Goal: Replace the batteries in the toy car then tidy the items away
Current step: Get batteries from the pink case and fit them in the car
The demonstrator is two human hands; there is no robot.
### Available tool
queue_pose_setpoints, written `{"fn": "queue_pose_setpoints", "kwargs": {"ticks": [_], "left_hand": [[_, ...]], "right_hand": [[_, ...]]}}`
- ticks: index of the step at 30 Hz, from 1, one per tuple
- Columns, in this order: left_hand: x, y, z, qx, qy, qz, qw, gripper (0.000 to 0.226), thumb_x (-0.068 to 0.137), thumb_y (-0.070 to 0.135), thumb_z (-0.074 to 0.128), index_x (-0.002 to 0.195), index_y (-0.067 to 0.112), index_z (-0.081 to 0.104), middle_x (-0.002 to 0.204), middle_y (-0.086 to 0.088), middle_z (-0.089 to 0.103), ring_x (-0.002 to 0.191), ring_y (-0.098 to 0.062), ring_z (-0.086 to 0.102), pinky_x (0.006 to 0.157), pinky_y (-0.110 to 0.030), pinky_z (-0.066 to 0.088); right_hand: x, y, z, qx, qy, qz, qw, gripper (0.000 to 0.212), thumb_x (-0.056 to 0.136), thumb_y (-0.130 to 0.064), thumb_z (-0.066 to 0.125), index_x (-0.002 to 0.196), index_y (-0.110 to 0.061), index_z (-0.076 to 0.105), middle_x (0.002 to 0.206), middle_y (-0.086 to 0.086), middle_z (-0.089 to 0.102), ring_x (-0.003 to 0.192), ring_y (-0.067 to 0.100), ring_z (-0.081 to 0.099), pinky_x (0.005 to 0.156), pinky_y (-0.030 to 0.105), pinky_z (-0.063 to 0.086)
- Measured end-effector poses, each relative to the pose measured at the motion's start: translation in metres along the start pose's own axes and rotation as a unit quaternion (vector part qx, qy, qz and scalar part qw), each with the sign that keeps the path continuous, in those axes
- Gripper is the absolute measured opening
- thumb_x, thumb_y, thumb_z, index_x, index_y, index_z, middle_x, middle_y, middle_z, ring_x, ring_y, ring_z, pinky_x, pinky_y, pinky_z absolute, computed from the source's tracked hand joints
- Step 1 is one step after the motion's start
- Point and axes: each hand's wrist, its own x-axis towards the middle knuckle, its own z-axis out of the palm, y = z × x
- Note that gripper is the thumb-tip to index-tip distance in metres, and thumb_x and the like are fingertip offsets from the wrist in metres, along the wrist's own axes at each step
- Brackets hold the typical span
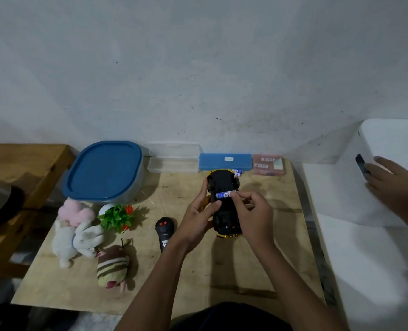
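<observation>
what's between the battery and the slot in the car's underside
Nothing visible. The right hand holds the battery right against the upturned toy car, which the left hand steadies. The slot itself is too dark to make out.

Little here can truly be read. The battery (225,194) lying across the underside of the toy car (224,204) has a blue and white wrapper with dark block letters, too blurred to make out as a word. The spare batteries (237,172) behind the car bear the same blue and white wrapper, also unreadable. The black remote control (164,232) carries a short line of pale print across its middle and a white graphic below it, neither legible. The blue case (224,161) against the wall has a small white sticker with tiny marks, and the pink packet (268,164) has white labels with dark characters; both are too small to tell.
</observation>
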Motion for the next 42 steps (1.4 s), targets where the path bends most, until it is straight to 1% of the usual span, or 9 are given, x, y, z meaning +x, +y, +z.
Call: {"fn": "queue_pose_setpoints", "kwargs": {"ticks": [7,14,17,20,23,25,31,36,42], "left_hand": [[0.002,0.002,-0.003,-0.003,-0.007,-0.003,1.000,0.069,0.100,0.011,0.055,0.152,0.046,0.025,0.136,0.002,0.064,0.125,-0.023,0.061,0.102,-0.048,0.051],[0.009,0.003,-0.007,-0.021,-0.008,-0.018,1.000,0.070,0.099,0.010,0.056,0.153,0.044,0.027,0.133,0.001,0.066,0.125,-0.023,0.061,0.100,-0.044,0.052],[0.015,0.001,-0.008,-0.033,0.003,-0.027,0.999,0.070,0.099,0.008,0.056,0.154,0.043,0.029,0.133,-0.005,0.066,0.124,-0.027,0.061,0.101,-0.046,0.052],[0.022,0.000,-0.009,-0.056,0.026,-0.034,0.998,0.071,0.099,0.004,0.055,0.153,0.043,0.030,0.131,-0.010,0.066,0.122,-0.029,0.062,0.095,-0.043,0.055],[0.030,0.003,-0.015,-0.063,0.033,-0.039,0.997,0.070,0.099,0.003,0.053,0.152,0.044,0.030,0.130,-0.008,0.068,0.121,-0.030,0.064,0.089,-0.041,0.057],[0.034,0.003,-0.019,-0.069,0.042,-0.047,0.996,0.069,0.099,0.002,0.053,0.151,0.043,0.033,0.127,-0.009,0.069,0.120,-0.031,0.064,0.088,-0.042,0.056],[0.043,0.002,-0.032,-0.079,0.064,-0.063,0.993,0.069,0.099,0.002,0.051,0.150,0.044,0.033,0.129,-0.009,0.068,0.121,-0.031,0.063,0.091,-0.045,0.054],[0.051,0.002,-0.034,-0.081,0.075,-0.066,0.992,0.069,0.099,0.002,0.052,0.150,0.045,0.033,0.129,-0.011,0.068,0.120,-0.030,0.064,0.089,-0.044,0.055],[0.059,0.004,-0.034,-0.087,0.083,-0.067,0.990,0.069,0.099,0.002,0.052,0.150,0.046,0.034,0.124,-0.011,0.070,0.118,-0.029,0.065,0.089,-0.045,0.055]], "right_hand": [[0.002,-0.002,-0.003,-0.123,-0.035,-0.107,0.986,0.021,0.090,-0.038,0.063,0.084,-0.019,0.068,0.092,-0.012,0.058,0.075,0.008,0.060,0.061,0.027,0.049],[0.006,-0.009,-0.006,-0.244,-0.077,-0.134,0.957,0.023,0.095,-0.041,0.052,0.092,-0.024,0.067,0.101,-0.012,0.054,0.075,0.010,0.057,0.056,0.028,0.048],[0.013,-0.013,-0.008,-0.255,-0.115,-0.113,0.954,0.021,0.095,-0.041,0.052,0.095,-0.027,0.068,0.102,-0.013,0.055,0.078,0.009,0.057,0.057,0.026,0.045],[0.029,-0.011,-0.012,-0.187,-0.166,-0.061,0.966,0.023,0.096,-0.044,0.051,0.102,-0.030,0.068,0.101,-0.016,0.057,0.081,0.003,0.058,0.064,0.023,0.047],[0.058,0.004,-0.010,-0.092,-0.110,-0.008,0.990,0.023,0.098,-0.038,0.050,0.108,-0.028,0.068,0.102,-0.013,0.065,0.086,0.001,0.058,0.071,0.025,0.047],[0.082,0.024,-0.003,-0.111,-0.100,0.019,0.989,0.025,0.098,-0.036,0.049,0.114,-0.026,0.067,0.108,-0.010,0.067,0.088,0.003,0.059,0.072,0.024,0.047],[0.130,0.060,0.025,-0.310,-0.219,-0.027,0.925,0.036,0.098,-0.020,0.051,0.133,-0.018,0.054,0.134,0.003,0.055,0.112,0.022,0.056,0.081,0.033,0.048],[0.150,0.064,0.042,-0.437,-0.259,-0.094,0.856,0.039,0.095,-0.014,0.053,0.133,-0.018,0.054,0.127,0.002,0.053,0.110,0.023,0.056,0.080,0.034,0.048],[0.154,0.072,0.050,-0.482,-0.244,-0.107,0.834,0.027,0.098,-0.024,0.049,0.123,-0.018,0.060,0.118,0.003,0.059,0.104,0.023,0.059,0.080,0.036,0.049]]}}
